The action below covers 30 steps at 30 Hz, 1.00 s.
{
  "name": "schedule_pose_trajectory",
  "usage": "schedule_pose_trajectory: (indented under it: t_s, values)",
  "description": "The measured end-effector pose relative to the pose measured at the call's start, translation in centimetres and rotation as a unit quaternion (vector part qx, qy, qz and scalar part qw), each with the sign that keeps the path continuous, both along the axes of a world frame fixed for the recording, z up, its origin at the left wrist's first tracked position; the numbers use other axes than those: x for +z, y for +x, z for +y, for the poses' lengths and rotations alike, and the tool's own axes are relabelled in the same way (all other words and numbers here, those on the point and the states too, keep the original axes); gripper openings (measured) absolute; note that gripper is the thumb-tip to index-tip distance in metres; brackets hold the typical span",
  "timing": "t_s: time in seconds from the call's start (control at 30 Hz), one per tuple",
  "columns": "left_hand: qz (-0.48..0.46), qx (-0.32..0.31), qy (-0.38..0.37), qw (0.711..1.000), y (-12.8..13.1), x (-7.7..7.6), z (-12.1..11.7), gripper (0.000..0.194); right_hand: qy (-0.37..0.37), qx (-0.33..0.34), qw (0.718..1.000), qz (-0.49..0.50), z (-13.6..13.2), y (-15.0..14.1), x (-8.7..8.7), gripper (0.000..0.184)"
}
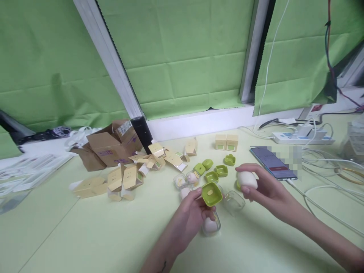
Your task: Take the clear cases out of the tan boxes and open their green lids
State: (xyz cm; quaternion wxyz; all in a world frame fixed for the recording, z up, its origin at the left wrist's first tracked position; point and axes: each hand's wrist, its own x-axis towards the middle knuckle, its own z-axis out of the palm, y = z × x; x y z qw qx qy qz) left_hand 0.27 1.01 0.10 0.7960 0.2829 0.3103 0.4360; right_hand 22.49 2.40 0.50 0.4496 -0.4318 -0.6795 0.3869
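My left hand point(189, 218) grips a small square green tray point(212, 194), its hollow side facing me. In the fingers of my right hand point(263, 189) is a white egg-shaped piece point(247, 179), held above the table to the right of the tray. A clear plastic cover point(234, 203) lies between the hands. Below the left fingers sits a clear case point(211, 224) with a pale rounded piece inside. Several more clear cases point(193, 178) stand behind the left hand, with green trays point(221, 170) beyond. Another green part behind the right hand is mostly hidden.
Yellow cardboard boxes point(125, 180), several opened, spread over the left of the table; two upright ones point(226, 142) stand at the back. A brown carton point(115, 146) and black cylinder point(141, 132) are behind. A phone point(273, 163), cables and a power strip point(303, 137) occupy the right.
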Motion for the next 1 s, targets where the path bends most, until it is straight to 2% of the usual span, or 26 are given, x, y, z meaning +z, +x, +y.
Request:
schedule_pose_trajectory:
  t_s: [0.07, 0.13, 0.2, 0.27, 0.37, 0.43, 0.57, 0.73, 0.83, 1.0]
  values:
    - [0.006, 0.009, 0.002, 1.000, 0.1, -0.3, 0.0, 0.028, -0.026, 0.034, 0.997, 0.059, -0.6, -0.8, 1.3, 0.034]
    - [0.018, 0.018, 0.007, 1.000, 0.3, -0.5, 0.0, 0.028, -0.070, 0.084, 0.988, 0.106, -1.1, -1.6, 2.1, 0.042]
    - [0.030, 0.015, 0.014, 0.999, 0.3, -0.5, -0.1, 0.029, -0.115, 0.129, 0.977, 0.126, -1.3, -2.1, 2.2, 0.050]
    - [0.039, 0.007, 0.021, 0.999, 0.4, -0.4, -0.2, 0.030, -0.115, 0.123, 0.979, 0.112, -1.4, -2.3, 1.8, 0.048]
    - [0.053, -0.010, 0.027, 0.998, 0.6, -0.1, -0.4, 0.030, 0.003, 0.041, 0.998, 0.052, -1.3, -2.4, 0.8, 0.043]
    - [0.052, -0.031, 0.030, 0.998, 0.8, 0.0, -0.7, 0.029, 0.100, 0.012, 0.995, -0.014, -1.3, -2.5, 0.3, 0.038]
    - [0.026, -0.058, 0.035, 0.997, 1.1, 0.0, -1.0, 0.016, 0.235, 0.050, 0.961, -0.135, -1.3, -2.9, -0.1, 0.026]
    - [0.046, -0.061, 0.059, 0.995, 1.3, -0.3, -1.1, 0.017, 0.315, 0.098, 0.922, -0.202, -1.7, -3.5, -0.3, 0.030]
    - [0.054, -0.055, 0.069, 0.995, 1.3, -0.3, -1.3, 0.019, 0.336, 0.103, 0.909, -0.224, -2.1, -3.7, -0.5, 0.032]
    - [0.027, -0.057, 0.041, 0.997, 1.2, 0.0, -1.6, 0.020, 0.392, 0.080, 0.891, -0.216, -2.5, -3.6, -1.1, 0.041]
